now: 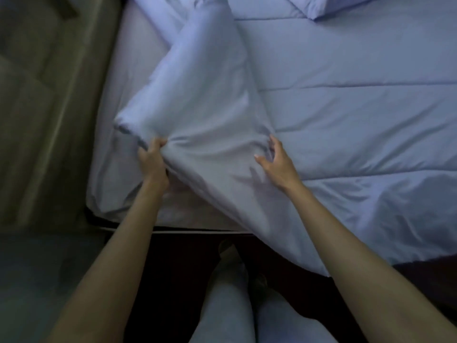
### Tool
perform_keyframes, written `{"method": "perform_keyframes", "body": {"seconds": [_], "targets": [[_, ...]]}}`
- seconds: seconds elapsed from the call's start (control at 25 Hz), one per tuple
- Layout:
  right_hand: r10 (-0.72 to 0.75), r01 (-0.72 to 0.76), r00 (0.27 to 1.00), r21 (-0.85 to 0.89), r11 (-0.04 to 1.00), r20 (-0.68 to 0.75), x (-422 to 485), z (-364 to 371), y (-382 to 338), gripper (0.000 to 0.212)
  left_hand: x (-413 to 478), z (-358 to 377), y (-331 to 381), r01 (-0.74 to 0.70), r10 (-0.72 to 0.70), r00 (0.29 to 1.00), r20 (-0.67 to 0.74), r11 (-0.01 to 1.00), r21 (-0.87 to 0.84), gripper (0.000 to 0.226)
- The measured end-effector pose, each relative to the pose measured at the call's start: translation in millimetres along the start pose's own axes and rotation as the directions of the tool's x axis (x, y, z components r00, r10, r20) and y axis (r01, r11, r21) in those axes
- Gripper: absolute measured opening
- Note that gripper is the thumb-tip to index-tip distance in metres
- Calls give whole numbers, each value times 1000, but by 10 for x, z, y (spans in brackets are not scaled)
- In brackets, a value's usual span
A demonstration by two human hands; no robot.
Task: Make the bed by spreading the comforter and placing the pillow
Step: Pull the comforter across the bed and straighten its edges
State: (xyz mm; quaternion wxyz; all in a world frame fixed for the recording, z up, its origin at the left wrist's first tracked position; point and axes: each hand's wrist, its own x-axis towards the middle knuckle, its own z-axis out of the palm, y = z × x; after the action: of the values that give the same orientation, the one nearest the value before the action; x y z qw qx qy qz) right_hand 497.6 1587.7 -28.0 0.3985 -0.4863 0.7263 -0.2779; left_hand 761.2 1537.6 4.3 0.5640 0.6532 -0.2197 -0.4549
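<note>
A pale blue quilted comforter (346,115) lies across the bed, flat on the right and folded back into a thick bunch (197,95) on the left. My left hand (152,162) grips the lower left corner of that fold. Over the fold's right edge hovers my right hand (274,162), its fingers loosely curved; whether they touch the cloth is unclear. A blue pillow (331,6) lies at the top edge of the view, on the comforter. Left of the fold the bare sheet (128,70) of the mattress shows.
The bed's near edge (188,230) runs across below my hands, with the comforter hanging over it on the right. A dim wall or panel (44,107) stands to the left of the bed. My legs (227,305) and the dark floor are beneath.
</note>
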Motion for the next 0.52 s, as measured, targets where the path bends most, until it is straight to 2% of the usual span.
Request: {"method": "perform_keyframes", "body": {"seconds": [0.04,0.16,0.28,0.32,0.4,0.52], "targets": [[-34,34,998,-8,999,45,-112,130,-53,75,-92,-365,-79,-10,11,996,-85,1000,8,12],[-149,163,971,-60,985,187,-438,559,-133,68,-421,-1276,-366,-63,60,961,-271,998,-2,49],[-198,296,885,-181,938,421,-756,995,-142,66,-940,-2000,-664,-70,105,871,-480,993,91,47],[-176,322,846,-220,921,503,-850,1116,-127,65,-1081,-2205,-817,-35,110,841,-529,988,149,45],[-140,374,783,-279,885,606,-972,1283,-75,66,-1290,-2443,-1106,72,77,829,-554,967,243,45],[-114,404,782,-358,842,613,-996,1321,-42,64,-1227,-2466,-1337,236,-98,823,-559,955,179,49]]}}
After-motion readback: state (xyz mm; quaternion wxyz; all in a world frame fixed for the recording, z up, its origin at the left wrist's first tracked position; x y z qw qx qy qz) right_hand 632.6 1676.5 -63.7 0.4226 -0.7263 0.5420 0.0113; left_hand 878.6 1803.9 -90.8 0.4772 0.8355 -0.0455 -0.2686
